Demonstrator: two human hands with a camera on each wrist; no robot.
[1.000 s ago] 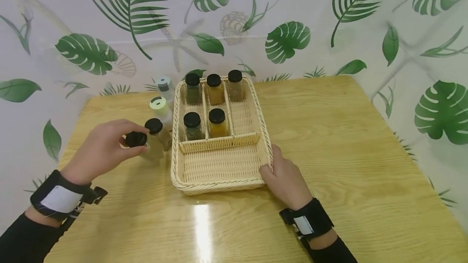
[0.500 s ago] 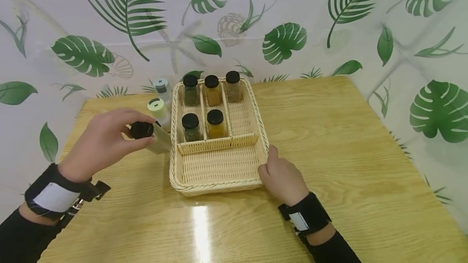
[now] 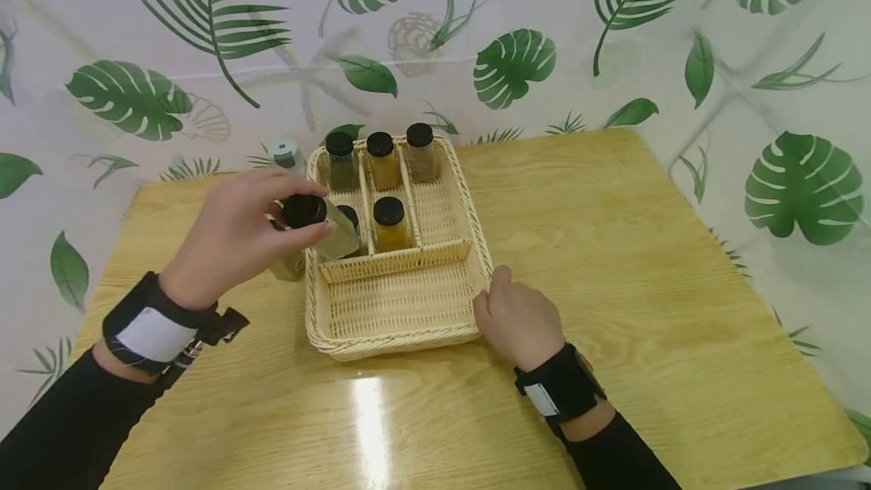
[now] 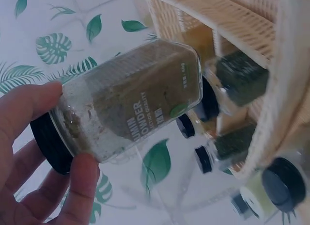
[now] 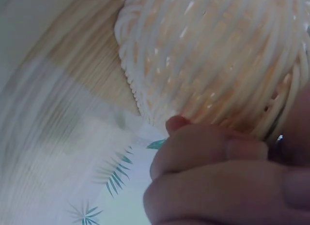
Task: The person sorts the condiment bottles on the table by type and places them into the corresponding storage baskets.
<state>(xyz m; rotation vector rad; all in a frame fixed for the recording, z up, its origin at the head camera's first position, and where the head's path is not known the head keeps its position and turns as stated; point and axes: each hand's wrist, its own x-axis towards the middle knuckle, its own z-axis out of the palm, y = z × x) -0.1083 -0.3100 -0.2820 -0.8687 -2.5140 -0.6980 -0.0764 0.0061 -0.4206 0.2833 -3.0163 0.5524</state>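
My left hand (image 3: pixel 248 229) pinches the black lid of a spice jar (image 3: pixel 340 234) between thumb and fingers. Tilted, the jar overlaps the basket's left side in the head view. Brownish powder fills much of it, and its label (image 4: pixel 145 116) reads partly as cumin powder. Near the front right corner, my right hand (image 3: pixel 520 316) grips the rim of the woven basket (image 3: pixel 388 297). The right wrist view shows curled fingers (image 5: pixel 208 176) against the weave. Black-lidded jars stand in the back compartments: two yellow (image 3: pixel 391 231), a dark green one (image 3: pixel 340 169) and a pale one (image 3: pixel 422 161); another is partly hidden behind the held jar.
Left of the basket stand a jar (image 3: pixel 289 267) partly covered by my left hand and a white-lidded bottle (image 3: pixel 286 153). A yellow-green lid (image 4: pixel 259 196) shows in the left wrist view. The wooden table (image 3: pixel 612 248) meets a leaf-patterned wall behind.
My left hand has lifted the jar from beside the basket, tilted it, and carried it right over the basket's left edge. The right hand keeps its grip on the rim.
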